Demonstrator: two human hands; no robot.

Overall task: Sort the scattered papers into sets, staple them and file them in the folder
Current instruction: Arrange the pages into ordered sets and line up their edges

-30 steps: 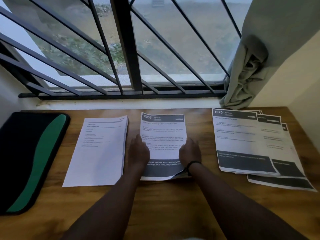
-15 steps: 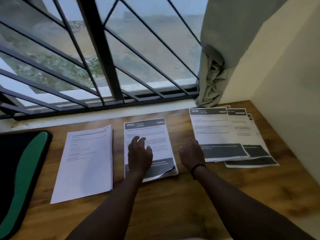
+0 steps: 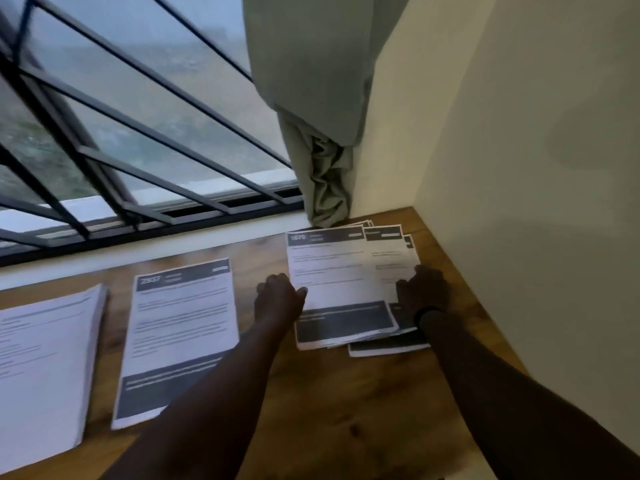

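One camera, worn on the head, looks forward and down, close over the worktop (image 3: 346, 403), turned toward the right corner where the wall (image 3: 519, 168) meets the window (image 3: 138, 133).

Both hands sit at the fanned pile of dark-banded sheets (image 3: 341, 271) on the wooden desk (image 3: 346, 410). The left hand (image 3: 278, 299) touches the pile's left edge, thumb on the top sheet; the right hand (image 3: 424, 289) rests on its right side, fingers over the lower sheets. Left of the left hand lies a squared banded stack (image 3: 180, 337), and beyond it a plain white stack (image 3: 45, 368). A bunched curtain (image 3: 322, 174) hangs just past the pile.
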